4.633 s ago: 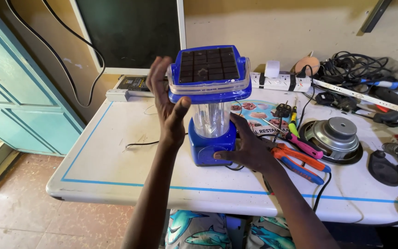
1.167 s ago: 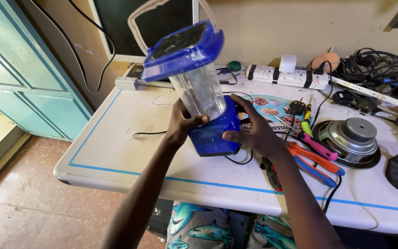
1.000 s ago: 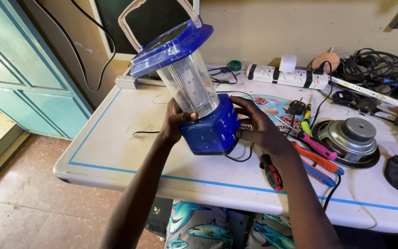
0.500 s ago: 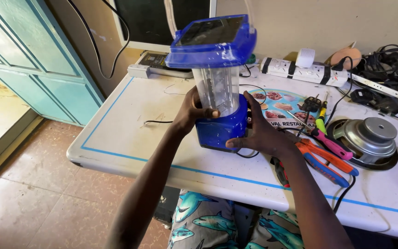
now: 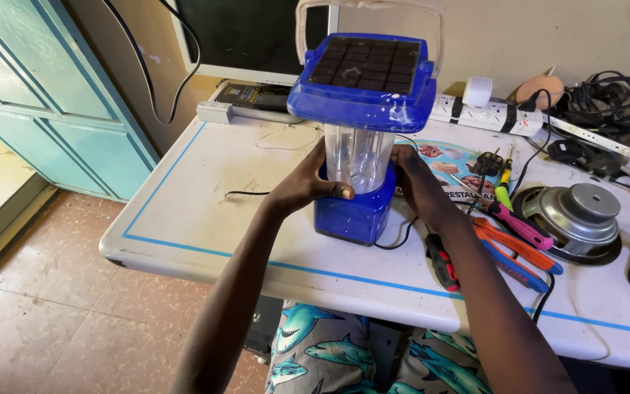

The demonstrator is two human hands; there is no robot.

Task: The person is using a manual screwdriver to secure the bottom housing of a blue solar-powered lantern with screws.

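Hands on a blue plastic lantern (image 5: 362,131) with clear cylindrical middle and dark solar panel on top: left hand (image 5: 308,186) gripping the joint of clear cylinder and blue base, right hand (image 5: 413,182) closed round the far side of the same base. Lantern upright on the white worktop (image 5: 205,190) with blue border line, just left of red-handled screwdriver (image 5: 442,261), orange and blue pliers (image 5: 512,252) and round metal loudspeaker (image 5: 577,219).
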